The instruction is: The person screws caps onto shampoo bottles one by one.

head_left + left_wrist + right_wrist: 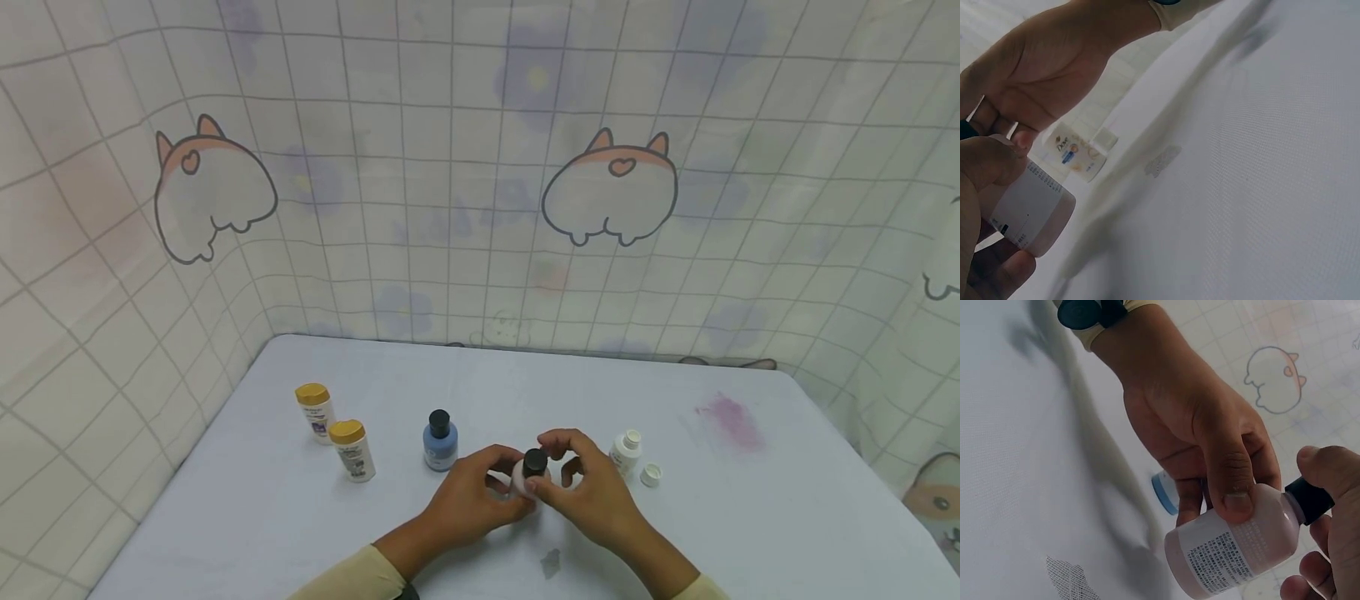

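My left hand (476,492) grips the body of a pale pink bottle (1272,528), its thumb lying along one side below the neck. The bottle has a white printed label and leans in the right wrist view. At its black cap (1307,500), my right hand (596,500) pinches with the thumb and fingers. A small white Dove bottle (625,455), uncapped in the head view, stands just beyond the right hand, with a loose white cap (651,475) beside it. Left of the hands stands a blue bottle (440,446) with a black cap.
Two white bottles with yellow lids, one farther back (316,414) and one nearer (354,454), stand on the left of the white table (247,500). A pink stain (731,421) marks the right side, and a grey patch (551,563) lies near the front. Patterned cloth (420,208) hangs behind.
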Demonstrator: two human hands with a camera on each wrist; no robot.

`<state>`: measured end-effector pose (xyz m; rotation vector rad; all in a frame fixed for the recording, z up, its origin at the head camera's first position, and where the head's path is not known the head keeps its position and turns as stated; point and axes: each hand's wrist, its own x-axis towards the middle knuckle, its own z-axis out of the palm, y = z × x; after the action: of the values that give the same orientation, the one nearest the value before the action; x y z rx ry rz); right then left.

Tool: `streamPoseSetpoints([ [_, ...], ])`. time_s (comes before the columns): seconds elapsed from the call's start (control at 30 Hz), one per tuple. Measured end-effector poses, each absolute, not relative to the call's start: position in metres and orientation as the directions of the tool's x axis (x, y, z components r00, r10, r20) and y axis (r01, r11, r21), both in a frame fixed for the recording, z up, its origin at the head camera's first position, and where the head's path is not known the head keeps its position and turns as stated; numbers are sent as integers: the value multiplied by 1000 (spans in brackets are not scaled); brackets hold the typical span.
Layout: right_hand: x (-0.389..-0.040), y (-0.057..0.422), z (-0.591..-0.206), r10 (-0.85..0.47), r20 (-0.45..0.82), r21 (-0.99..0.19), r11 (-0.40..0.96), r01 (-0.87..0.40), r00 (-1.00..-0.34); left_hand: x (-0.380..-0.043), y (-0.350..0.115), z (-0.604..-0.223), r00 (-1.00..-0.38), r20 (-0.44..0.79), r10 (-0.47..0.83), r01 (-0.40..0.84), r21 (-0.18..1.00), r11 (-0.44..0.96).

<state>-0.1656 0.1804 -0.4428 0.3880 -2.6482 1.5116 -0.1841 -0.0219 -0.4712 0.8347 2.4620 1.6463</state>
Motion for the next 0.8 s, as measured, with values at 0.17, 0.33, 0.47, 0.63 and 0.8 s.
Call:
streamPoseSetpoints([
  [0.17,-164,182,-444,-242,227,-821,474,-319,-943,-184,-23,-472,-847,244,472,405,871,277],
  [0.33,-164,182,-447,-290,304,-801,438,-408,-907,-184,-23,-473,-851,230,473,393,875,281],
  [0.47,-164,181,-446,-258,285,-812,447,-375,-923,-184,-23,-472,-853,232,468,391,877,278],
  [0.63,-166,177,-445,-178,225,-844,456,-283,-958,-184,-23,-472,-849,251,465,404,875,266],
  [0.8,-166,175,-443,-176,225,-846,452,-282,-958,-184,-23,-473,-852,247,463,401,875,271],
])
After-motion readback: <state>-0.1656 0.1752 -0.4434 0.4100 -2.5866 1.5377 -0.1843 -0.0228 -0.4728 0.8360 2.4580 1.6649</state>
